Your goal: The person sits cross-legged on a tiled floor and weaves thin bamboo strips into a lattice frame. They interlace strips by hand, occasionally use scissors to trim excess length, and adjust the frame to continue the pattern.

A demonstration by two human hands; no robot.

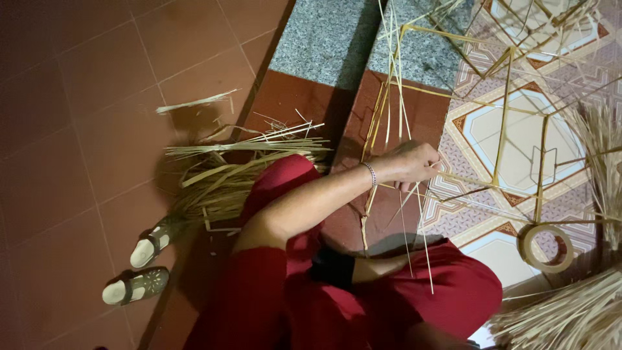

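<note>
Near the left edge of the red tiled floor [97,97], a pair of sandals [142,262] side by side, then a loose heap of split bamboo strips [240,165] just beside the red-trousered knee [278,188]. Past mid-frame, one hand [409,162] with a wrist bracelet [370,174], which arm it belongs to not clear, fingers curled closed around thin bamboo slivers [392,97] of a stick frame [512,123]; other hand hidden. Toward the right edge, on patterned tiles, a roll of tape [547,248] near a bundle of fine sticks [570,314] in the lower right corner.
</note>
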